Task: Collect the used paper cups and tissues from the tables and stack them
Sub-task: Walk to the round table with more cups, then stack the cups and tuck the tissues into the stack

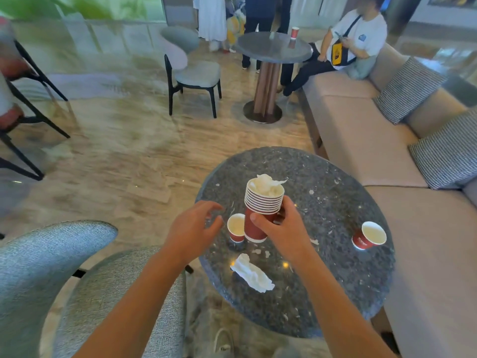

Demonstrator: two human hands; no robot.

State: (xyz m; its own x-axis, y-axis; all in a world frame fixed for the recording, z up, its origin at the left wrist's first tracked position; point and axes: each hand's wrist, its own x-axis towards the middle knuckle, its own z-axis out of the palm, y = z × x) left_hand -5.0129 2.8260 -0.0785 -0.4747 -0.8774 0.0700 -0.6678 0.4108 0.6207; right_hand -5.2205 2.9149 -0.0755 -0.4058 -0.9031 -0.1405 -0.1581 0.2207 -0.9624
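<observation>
My right hand point(280, 228) grips a stack of several red paper cups point(262, 202) with white rims, crumpled tissue point(267, 183) stuffed in the top one. The stack is just above the round dark stone table point(335, 280). My left hand point(193, 228) hovers open, fingers spread, just left of a single red cup point(236, 227) standing upright beside the stack. Another red cup point(369, 235) stands near the table's right edge. A crumpled white tissue point(251, 273) lies on the table in front of the stack.
A grey upholstered chair point(51, 280) is at my lower left. A beige sofa point(387, 164) with checked cushions runs along the right. A second round table point(273, 47) with a red cup point(294, 32) stands farther off, a person seated beside it and others standing behind.
</observation>
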